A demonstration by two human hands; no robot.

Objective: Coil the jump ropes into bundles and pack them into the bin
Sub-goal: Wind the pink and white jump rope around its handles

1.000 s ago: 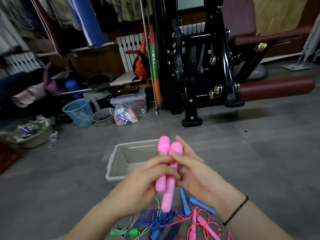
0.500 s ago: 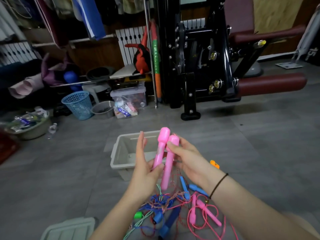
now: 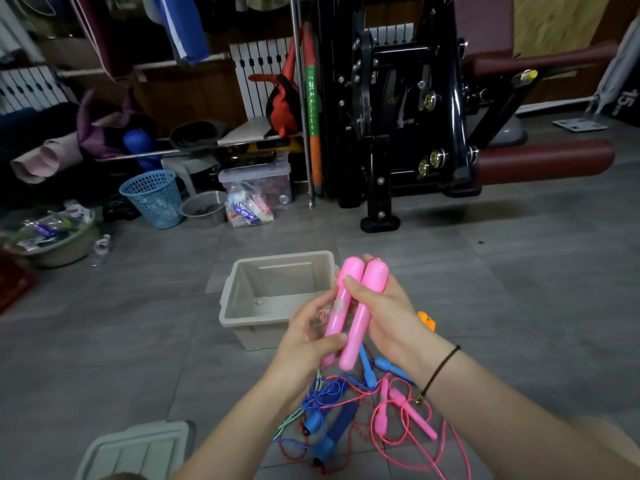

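Note:
Two pink jump rope handles (image 3: 356, 313) stand side by side, upright, in front of me. My right hand (image 3: 384, 313) grips them from the right, thumb across the front. My left hand (image 3: 308, 341) holds their lower part with thumb and fingers from the left. Their rope hangs down behind my hands. Just beyond, an open grey bin (image 3: 242, 313) sits on the floor, nothing large in it. Under my wrists lies a tangle of ropes: blue handles and cords (image 3: 329, 420), another pink rope (image 3: 398, 417) and a red cord.
The bin's grey lid (image 3: 138, 452) lies at the lower left. An orange handle (image 3: 426, 320) peeks out right of my right hand. A black gym machine (image 3: 398, 116) with red pads stands behind. A blue basket (image 3: 152, 199), tubs and clutter line the back left.
My left hand, open and flat half a second ago, has closed its fingers on the lower part of the pink handles. The handles now lie tight together.

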